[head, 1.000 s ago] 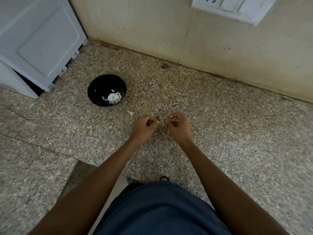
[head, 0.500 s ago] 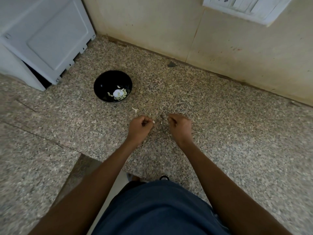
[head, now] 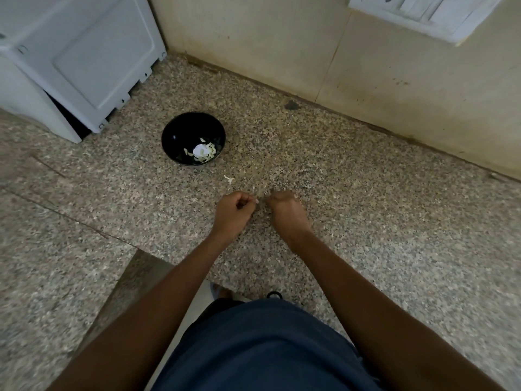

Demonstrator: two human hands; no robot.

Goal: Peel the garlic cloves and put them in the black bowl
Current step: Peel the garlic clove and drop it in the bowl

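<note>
The black bowl (head: 180,128) stands on the speckled stone counter, up and left of my hands. Several peeled garlic cloves (head: 203,152) and a white piece lie in its bottom. My left hand (head: 234,211) is curled, pinching a small pale garlic clove (head: 256,201) at its fingertips. My right hand (head: 287,213) is curled into a fist just right of it, a narrow gap between the two. What the right fingers pinch is hidden.
A scrap of garlic skin (head: 229,179) lies on the counter (head: 366,221) between bowl and hands. A white appliance (head: 79,60) stands at the back left. The tiled wall (head: 282,46) with a switch plate (head: 423,15) runs behind.
My two fists have come slightly apart while staying over the same spot on the counter. The view has shifted a little, so the bowl appears further right.
</note>
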